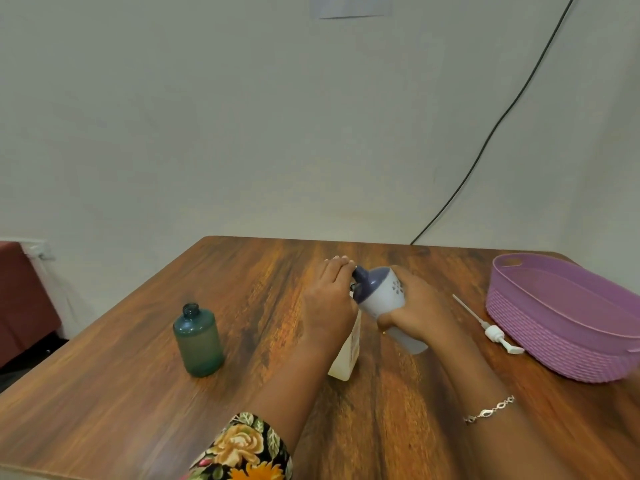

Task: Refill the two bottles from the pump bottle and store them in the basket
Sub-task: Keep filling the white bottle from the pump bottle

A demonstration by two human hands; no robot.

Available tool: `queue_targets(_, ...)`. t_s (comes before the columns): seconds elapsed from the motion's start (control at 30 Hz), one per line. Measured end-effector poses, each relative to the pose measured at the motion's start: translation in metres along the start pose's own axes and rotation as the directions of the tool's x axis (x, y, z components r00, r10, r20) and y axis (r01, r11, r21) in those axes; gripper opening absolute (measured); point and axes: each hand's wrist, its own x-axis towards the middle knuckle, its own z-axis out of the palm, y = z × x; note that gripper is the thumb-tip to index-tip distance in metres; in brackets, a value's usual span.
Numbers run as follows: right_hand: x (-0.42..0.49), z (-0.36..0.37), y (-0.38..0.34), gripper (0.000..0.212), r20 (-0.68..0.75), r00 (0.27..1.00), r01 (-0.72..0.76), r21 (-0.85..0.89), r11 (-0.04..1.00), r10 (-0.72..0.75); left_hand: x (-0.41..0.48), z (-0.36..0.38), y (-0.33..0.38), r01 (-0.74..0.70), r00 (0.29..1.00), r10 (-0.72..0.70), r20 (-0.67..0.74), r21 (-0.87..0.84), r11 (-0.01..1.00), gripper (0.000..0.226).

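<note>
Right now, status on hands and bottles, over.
Right hand grips tilted capped bottle; left hand holds its cap. Teal bottle stands open. Pump lies beside basket.

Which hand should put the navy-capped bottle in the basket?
Right: the right hand grips the navy-capped bottle, and the basket sits on that side; the left hand only holds the cap.

We face a plain pale wall (207, 116) — a black cable (485, 144) slants down it — behind a wood-grain table (121, 393); maroon furniture (20, 299) stands left.

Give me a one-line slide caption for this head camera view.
Right hand holds a tilted white bottle, left hand at its dark blue cap; an uncapped green bottle and purple basket stand nearby.
</note>
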Motion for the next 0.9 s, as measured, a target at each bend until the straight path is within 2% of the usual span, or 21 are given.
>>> queue_targets(0.27,0.0,-0.005,-0.001,0.075,0.01,1.0,0.022,0.0,1.0,-0.022,0.002,-0.002,-0.001,-0.01,1.0,0.01,0.006,-0.032,0.999,0.037)
queue_targets(0.4,0.0,-0.008,-0.006,0.073,-0.012,0.999,0.033,0.019,0.999,-0.033,0.017,-0.005,-0.003,-0.003,1.0,0.002,-0.019,-0.028,1.0,0.019)
queue_targets(0.53,0.0,-0.004,-0.002,0.078,-0.005,1.0,0.011,0.01,1.0,-0.011,0.008,0.001,-0.001,0.012,0.999,-0.015,-0.052,-0.057,0.998,0.032)
queue_targets(0.67,-0.003,-0.003,-0.004,0.077,-0.01,1.0,0.005,0.018,1.0,-0.005,0.004,0.003,-0.008,-0.005,0.999,0.002,-0.044,-0.071,0.997,0.015)
queue_targets(0.9,-0.003,-0.011,-0.01,0.079,-0.007,1.0,-0.004,0.009,1.0,0.005,0.022,-0.008,-0.002,0.007,1.0,-0.006,0.026,-0.052,0.999,0.02)
